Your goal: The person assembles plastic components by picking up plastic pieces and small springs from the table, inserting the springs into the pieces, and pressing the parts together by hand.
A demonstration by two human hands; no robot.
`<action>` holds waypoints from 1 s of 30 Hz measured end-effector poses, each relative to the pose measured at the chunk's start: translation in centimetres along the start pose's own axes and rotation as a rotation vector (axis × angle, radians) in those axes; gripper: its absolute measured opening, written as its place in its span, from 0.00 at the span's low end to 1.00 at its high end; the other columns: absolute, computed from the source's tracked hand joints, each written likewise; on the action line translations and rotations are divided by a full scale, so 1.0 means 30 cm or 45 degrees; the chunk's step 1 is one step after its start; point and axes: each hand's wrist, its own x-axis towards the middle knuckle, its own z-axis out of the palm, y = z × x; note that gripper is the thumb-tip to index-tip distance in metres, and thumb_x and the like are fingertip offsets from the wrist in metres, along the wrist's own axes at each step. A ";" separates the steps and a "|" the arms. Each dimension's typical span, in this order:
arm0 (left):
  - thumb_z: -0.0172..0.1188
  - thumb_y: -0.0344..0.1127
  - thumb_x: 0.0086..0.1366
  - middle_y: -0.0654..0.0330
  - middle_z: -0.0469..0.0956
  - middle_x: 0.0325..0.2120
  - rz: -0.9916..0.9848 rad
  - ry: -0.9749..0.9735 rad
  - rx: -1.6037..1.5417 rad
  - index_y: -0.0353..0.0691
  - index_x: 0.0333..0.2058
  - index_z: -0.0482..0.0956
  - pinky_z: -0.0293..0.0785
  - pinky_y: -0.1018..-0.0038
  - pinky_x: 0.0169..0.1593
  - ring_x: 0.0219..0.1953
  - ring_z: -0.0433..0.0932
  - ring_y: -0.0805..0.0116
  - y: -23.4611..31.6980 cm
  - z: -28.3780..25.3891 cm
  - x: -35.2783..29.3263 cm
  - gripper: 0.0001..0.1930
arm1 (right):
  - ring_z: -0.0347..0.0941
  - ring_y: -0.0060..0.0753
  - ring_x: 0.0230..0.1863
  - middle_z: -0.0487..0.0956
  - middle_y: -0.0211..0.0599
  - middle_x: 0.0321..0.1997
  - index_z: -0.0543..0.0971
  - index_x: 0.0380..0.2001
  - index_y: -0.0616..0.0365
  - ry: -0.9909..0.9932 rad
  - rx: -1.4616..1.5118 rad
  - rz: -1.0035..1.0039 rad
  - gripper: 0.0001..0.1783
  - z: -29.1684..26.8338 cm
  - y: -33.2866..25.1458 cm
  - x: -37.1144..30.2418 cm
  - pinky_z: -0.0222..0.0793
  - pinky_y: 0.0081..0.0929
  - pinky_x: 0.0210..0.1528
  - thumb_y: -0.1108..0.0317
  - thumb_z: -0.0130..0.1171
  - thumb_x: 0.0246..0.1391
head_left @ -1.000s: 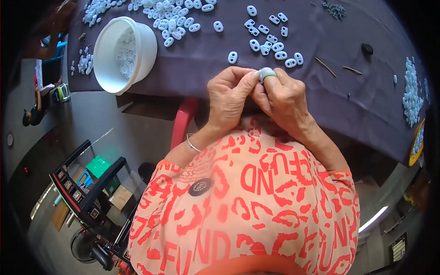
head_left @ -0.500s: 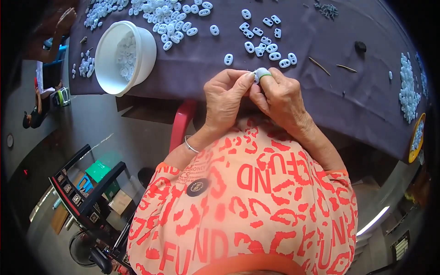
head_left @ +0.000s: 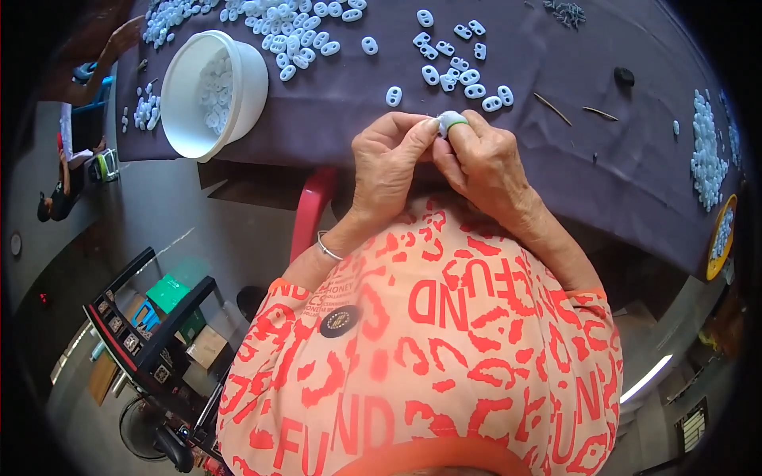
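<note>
A small white plastic piece, of the same kind as the oval two-holed ones scattered on the table, sits pinched between the fingertips of both hands just at the near edge of the dark purple cloth-covered table. It looks very light and stiff, smooth enough to slip, and so small that it is best taken by its rim between thumb and forefinger pads; most of it is hidden by the fingers. The left hand is curled close, its thumb pressed against the piece, and the right hand is likewise closed narrow on it, with a pale green rubber finger cot on one fingertip, probably for grip. Just beyond the hands on the table lies a loose cluster of white plastic oval pieces, with a denser heap further off to the left. Left of the hands, at the table's edge, stands a round white plastic bowl holding more of them. Right of the hands lie two thin brown sticks, and beyond these a small black round object.
</note>
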 end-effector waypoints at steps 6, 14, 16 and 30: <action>0.56 0.32 0.62 0.59 0.77 0.28 -0.021 -0.077 -0.041 0.31 0.33 0.74 0.76 0.81 0.34 0.28 0.77 0.75 -0.013 -0.024 0.010 0.08 | 0.65 0.23 0.16 0.71 0.33 0.20 0.74 0.30 0.64 -0.126 0.391 0.116 0.08 -0.056 0.031 0.013 0.60 0.20 0.17 0.70 0.58 0.48; 0.55 0.33 0.62 0.58 0.77 0.27 -0.107 -0.170 0.018 0.31 0.34 0.74 0.76 0.80 0.34 0.28 0.78 0.74 0.006 -0.033 0.011 0.09 | 0.59 0.08 0.16 0.70 0.22 0.18 0.76 0.32 0.61 -0.327 0.990 0.770 0.09 -0.091 0.040 0.011 0.52 0.09 0.16 0.65 0.56 0.54; 0.55 0.33 0.62 0.58 0.77 0.28 -0.112 -0.205 0.123 0.31 0.34 0.74 0.76 0.80 0.34 0.28 0.77 0.74 0.011 -0.034 0.012 0.09 | 0.59 0.08 0.16 0.70 0.23 0.18 0.76 0.32 0.61 -0.330 1.041 0.771 0.09 -0.087 0.044 0.009 0.51 0.09 0.16 0.66 0.56 0.54; 0.55 0.33 0.62 0.57 0.77 0.28 -0.124 -0.161 -0.024 0.31 0.34 0.74 0.76 0.78 0.33 0.28 0.77 0.72 0.009 -0.030 0.008 0.09 | 0.54 0.08 0.13 0.67 0.23 0.16 0.75 0.28 0.60 -0.154 1.320 1.149 0.07 -0.093 0.017 0.009 0.44 0.10 0.13 0.68 0.57 0.53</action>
